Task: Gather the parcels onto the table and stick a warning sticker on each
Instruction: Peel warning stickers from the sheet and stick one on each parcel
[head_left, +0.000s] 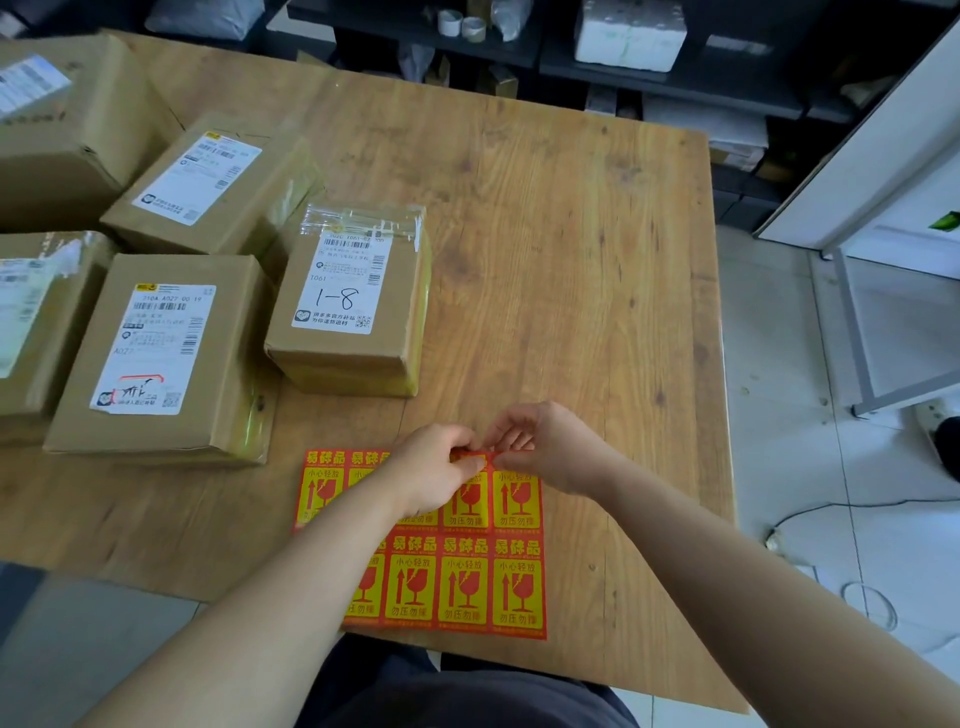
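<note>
Left hand (439, 467) is down on the sticker sheet (514, 587), fingers curled, pinching its far edge. Right hand (545, 449) is right there beside it, thumb and forefinger nipped on that same edge, fingertips of the two hands almost touching. Whether a sticker corner is lifted, I can't tell: the fingers cover it.

The sheet lies flat at the near edge of the wooden table (571, 234), two rows of red-and-yellow fragile labels, and the left forearm crosses its left part.

Just beyond the hands, to the left, sits the parcel marked 1-8 (353, 301), label up. Left of it, touching, a flatter brown parcel (161, 353). Behind those two, a tilted parcel (208, 182) leans against its neighbours. At the far left a big box (62, 130), and one more parcel (31, 322) cut off by the left edge. No red sticker shows on any of them.

Beyond the table's far edge, dark shelving holds a white foam box (631, 34) and tape rolls (462, 23).
</note>
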